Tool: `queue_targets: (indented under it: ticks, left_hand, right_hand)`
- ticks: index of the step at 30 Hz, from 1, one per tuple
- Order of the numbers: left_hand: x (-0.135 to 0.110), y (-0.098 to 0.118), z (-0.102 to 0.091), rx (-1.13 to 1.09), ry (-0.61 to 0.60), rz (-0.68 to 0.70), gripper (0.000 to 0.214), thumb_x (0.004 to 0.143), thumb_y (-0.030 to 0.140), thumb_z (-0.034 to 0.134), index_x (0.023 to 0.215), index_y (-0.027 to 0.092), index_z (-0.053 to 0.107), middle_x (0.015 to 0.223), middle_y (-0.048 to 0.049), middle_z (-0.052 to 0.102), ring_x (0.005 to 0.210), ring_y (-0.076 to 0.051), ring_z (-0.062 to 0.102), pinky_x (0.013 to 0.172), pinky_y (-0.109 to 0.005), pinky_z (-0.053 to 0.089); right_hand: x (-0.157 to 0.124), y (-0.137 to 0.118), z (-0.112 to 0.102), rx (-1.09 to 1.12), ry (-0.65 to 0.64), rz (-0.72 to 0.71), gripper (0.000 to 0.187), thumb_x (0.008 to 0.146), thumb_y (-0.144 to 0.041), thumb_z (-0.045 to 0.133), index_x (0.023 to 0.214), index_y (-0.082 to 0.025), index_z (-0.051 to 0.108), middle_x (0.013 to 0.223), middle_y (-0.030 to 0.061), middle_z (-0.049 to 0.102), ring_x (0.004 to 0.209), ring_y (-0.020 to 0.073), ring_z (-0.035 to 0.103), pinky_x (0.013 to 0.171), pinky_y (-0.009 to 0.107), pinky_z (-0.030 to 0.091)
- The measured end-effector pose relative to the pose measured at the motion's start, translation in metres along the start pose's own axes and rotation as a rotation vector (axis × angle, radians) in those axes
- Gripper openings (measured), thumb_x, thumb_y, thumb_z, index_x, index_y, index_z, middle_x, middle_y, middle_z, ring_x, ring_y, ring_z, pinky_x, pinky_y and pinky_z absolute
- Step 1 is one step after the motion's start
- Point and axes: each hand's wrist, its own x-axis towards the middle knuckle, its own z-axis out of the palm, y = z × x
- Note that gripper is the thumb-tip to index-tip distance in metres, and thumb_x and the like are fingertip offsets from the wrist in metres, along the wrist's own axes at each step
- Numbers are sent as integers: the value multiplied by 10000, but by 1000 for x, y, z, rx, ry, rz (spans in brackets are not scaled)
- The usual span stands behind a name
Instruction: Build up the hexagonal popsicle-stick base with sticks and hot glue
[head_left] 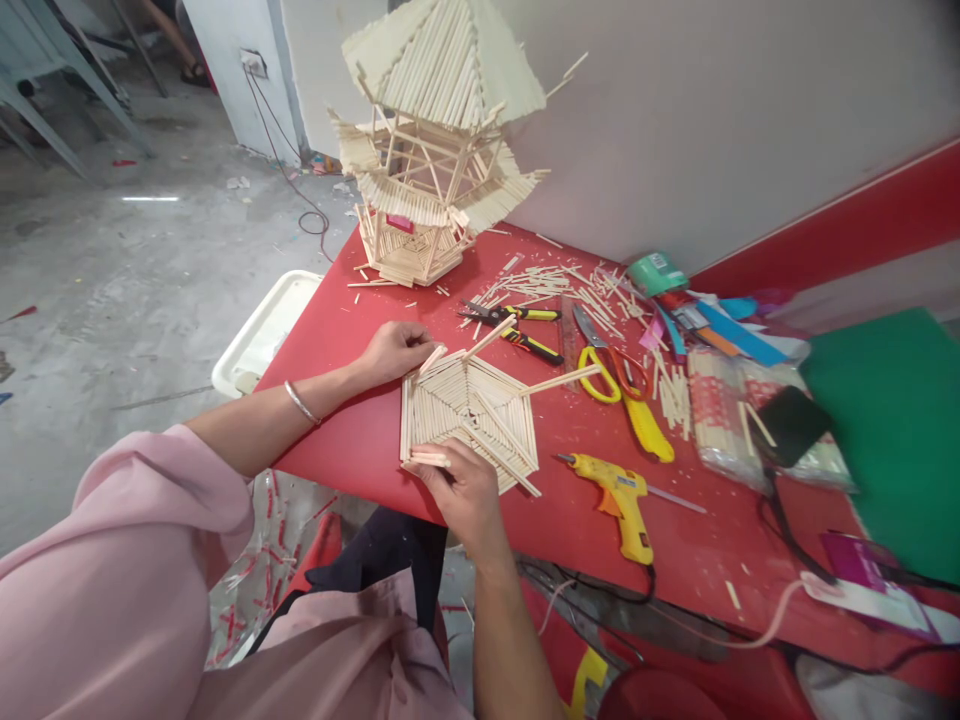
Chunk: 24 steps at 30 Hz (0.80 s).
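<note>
A flat hexagonal panel of glued wooden sticks (469, 410) lies on the red table (360, 440). My left hand (394, 352) rests on the panel's far left corner, fingers curled over the stick ends there. My right hand (461, 490) sits at the near edge and pinches a short wooden stick (429, 459) against the panel. Two long sticks jut out from the panel toward the right.
A tall stick-built pagoda model (435, 150) stands at the table's far corner. Right of the panel lie a yellow glue gun (622, 500), yellow scissors (626, 390), pliers (517, 325), loose sticks (555, 285), stick packets (720, 410) and green paper (892, 420). A white tray (259, 330) sits beside the table.
</note>
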Motion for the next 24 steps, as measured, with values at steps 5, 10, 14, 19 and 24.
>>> queue_targets:
  ticks: [5, 10, 14, 19, 24]
  left_hand:
    - [1, -1, 0, -8, 7, 3, 433, 735, 552, 733, 610, 166, 582, 501, 46, 479, 521, -85, 397, 504, -239, 302]
    - [0, 0, -1, -2, 4, 7, 448, 735, 573, 729, 614, 168, 580, 508, 45, 478, 522, -86, 392, 503, -241, 299]
    - [0, -1, 0, -1, 0, 8, 449, 742, 578, 719, 620, 167, 582, 516, 42, 484, 526, -87, 397, 508, -243, 301]
    - [1, -1, 0, 15, 6, 9, 426, 752, 545, 717, 613, 167, 578, 513, 47, 467, 531, -86, 390, 516, -244, 301]
    - [0, 0, -1, 14, 6, 8, 342, 762, 453, 700, 617, 167, 582, 510, 49, 471, 531, -85, 391, 515, -242, 303]
  right_hand:
    - [0, 0, 0, 1, 1, -7, 130, 947, -352, 728, 968, -237, 786, 858, 34, 763, 777, 173, 705, 711, 287, 531]
    - [0, 1, 1, 6, 3, -5, 127, 946, -353, 730, 966, -240, 784, 857, 33, 761, 779, 173, 706, 714, 287, 531]
    - [0, 1, 1, 7, 1, -4, 130, 952, -353, 723, 957, -237, 782, 859, 35, 763, 780, 171, 706, 716, 286, 531]
    - [0, 1, 1, 2, 0, -2, 135, 951, -357, 723, 965, -237, 783, 858, 36, 762, 779, 172, 706, 719, 287, 536]
    - [0, 1, 1, 1, -5, -2, 127, 952, -353, 723, 965, -242, 783, 867, 38, 765, 788, 175, 710, 727, 294, 544]
